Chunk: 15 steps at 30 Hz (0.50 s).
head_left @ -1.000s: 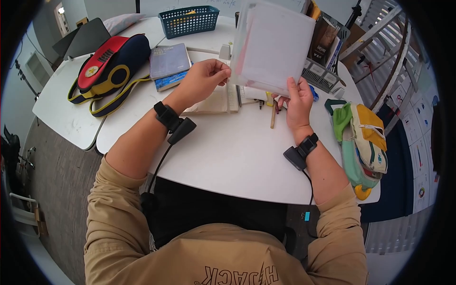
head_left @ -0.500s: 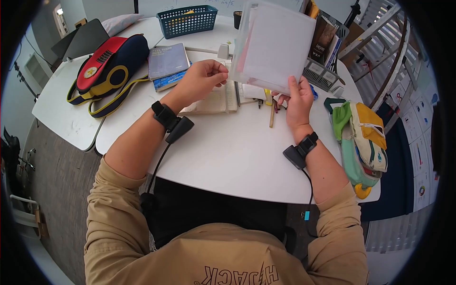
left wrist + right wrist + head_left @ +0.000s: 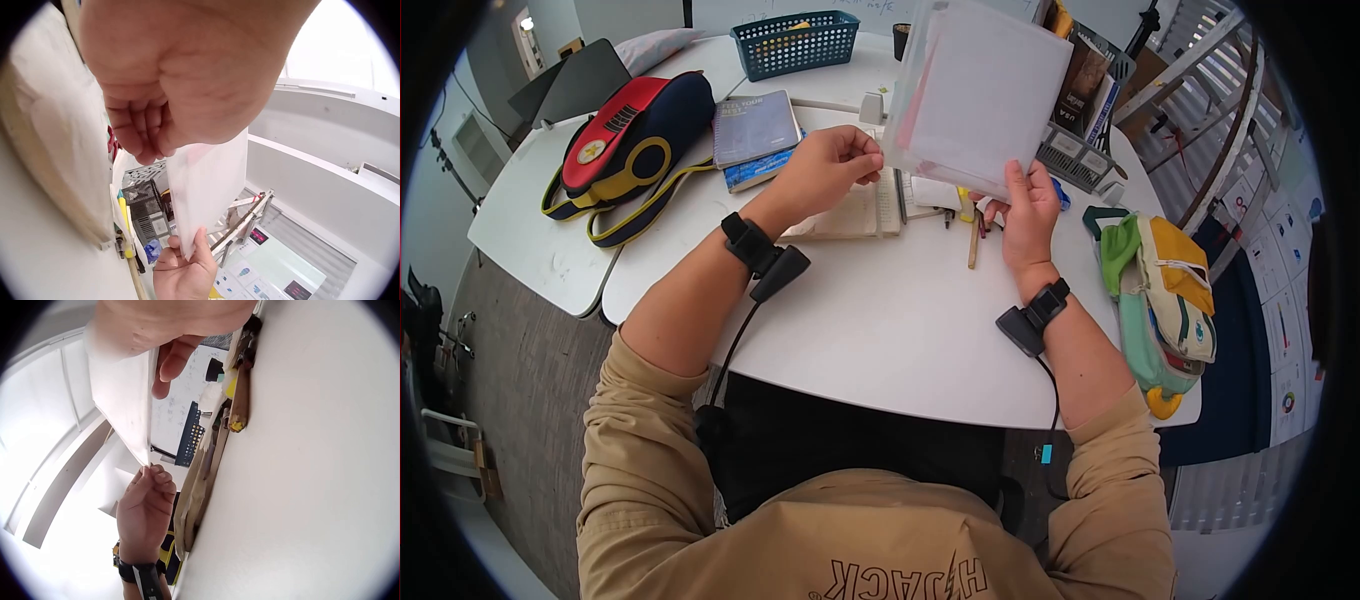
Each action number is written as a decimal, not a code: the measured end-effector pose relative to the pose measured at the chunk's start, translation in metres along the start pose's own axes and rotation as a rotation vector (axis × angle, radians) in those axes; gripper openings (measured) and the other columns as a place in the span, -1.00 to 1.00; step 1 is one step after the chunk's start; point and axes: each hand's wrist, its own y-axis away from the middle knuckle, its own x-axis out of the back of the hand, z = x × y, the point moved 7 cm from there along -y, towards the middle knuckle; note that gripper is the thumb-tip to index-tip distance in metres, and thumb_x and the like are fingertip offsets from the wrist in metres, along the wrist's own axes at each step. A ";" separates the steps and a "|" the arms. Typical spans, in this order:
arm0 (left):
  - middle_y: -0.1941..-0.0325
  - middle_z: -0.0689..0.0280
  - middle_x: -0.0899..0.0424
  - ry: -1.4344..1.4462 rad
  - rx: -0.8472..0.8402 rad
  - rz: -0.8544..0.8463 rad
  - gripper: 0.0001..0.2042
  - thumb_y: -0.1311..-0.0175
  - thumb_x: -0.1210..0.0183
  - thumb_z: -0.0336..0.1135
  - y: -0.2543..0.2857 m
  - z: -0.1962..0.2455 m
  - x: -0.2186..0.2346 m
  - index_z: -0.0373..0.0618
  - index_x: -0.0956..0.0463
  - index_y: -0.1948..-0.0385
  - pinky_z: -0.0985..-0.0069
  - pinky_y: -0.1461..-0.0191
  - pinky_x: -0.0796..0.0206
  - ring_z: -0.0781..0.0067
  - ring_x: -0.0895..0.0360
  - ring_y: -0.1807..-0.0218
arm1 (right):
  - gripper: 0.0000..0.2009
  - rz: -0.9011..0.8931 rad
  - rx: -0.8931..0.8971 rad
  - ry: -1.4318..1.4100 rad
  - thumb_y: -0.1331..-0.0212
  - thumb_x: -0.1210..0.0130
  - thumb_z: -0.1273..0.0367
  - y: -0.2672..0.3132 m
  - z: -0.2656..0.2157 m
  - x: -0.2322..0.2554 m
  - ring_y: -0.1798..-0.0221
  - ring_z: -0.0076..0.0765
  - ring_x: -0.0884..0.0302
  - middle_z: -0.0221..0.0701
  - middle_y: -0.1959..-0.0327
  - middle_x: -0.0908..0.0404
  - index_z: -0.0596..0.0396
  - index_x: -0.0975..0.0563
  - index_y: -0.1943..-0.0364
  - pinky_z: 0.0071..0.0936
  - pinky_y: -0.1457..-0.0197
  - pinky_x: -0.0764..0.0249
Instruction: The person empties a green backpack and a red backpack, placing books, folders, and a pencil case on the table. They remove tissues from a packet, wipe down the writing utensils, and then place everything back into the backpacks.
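A translucent plastic folder (image 3: 990, 100) with white paper and a pinkish layer inside is raised above the far part of the table. My right hand (image 3: 1030, 225) grips its lower right corner, thumb on the near face and fingers behind. At the folder's left edge, my left hand (image 3: 825, 170) pinches with thumb and fingertips. From the right wrist view, the left hand (image 3: 147, 509) holds the edge of the folder (image 3: 122, 400). Under the left hand lies an open notebook (image 3: 850, 215) with worn pages.
Pens and a wooden stick (image 3: 973, 245) lie below the folder. A blue notebook (image 3: 755, 128) and a red and navy bag (image 3: 640, 130) are at left. Behind stand a teal basket (image 3: 795, 45) and a grey book rack (image 3: 1075, 158). A colourful backpack (image 3: 1165, 290) sits at right.
The folder has tilted slightly, its upper right corner shifting a little to the right. Both hands stay almost in place.
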 end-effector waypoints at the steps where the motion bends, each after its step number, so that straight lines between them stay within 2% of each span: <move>1: 0.09 0.35 -0.81 -0.007 0.007 0.005 -0.84 -0.69 -0.29 -0.31 0.001 0.002 0.000 -0.24 -0.68 0.00 0.51 -0.16 -0.59 0.59 -0.72 0.02 | -0.77 -0.002 -0.001 0.000 -0.78 -0.10 0.20 0.000 0.001 0.000 0.27 -0.33 -0.83 -0.30 0.11 -0.79 0.09 -0.55 -0.06 -0.57 0.44 -0.52; 15: 0.12 0.34 -0.78 -0.024 -0.007 0.048 -0.76 -0.72 -0.29 -0.22 0.000 0.005 0.003 -0.25 -0.68 0.00 0.50 -0.18 -0.60 0.58 -0.70 0.04 | -0.77 -0.034 0.001 0.000 -0.78 -0.10 0.21 0.000 0.003 -0.001 0.25 -0.29 -0.87 -0.28 0.08 -0.80 0.09 -0.55 -0.09 -0.56 0.45 -0.52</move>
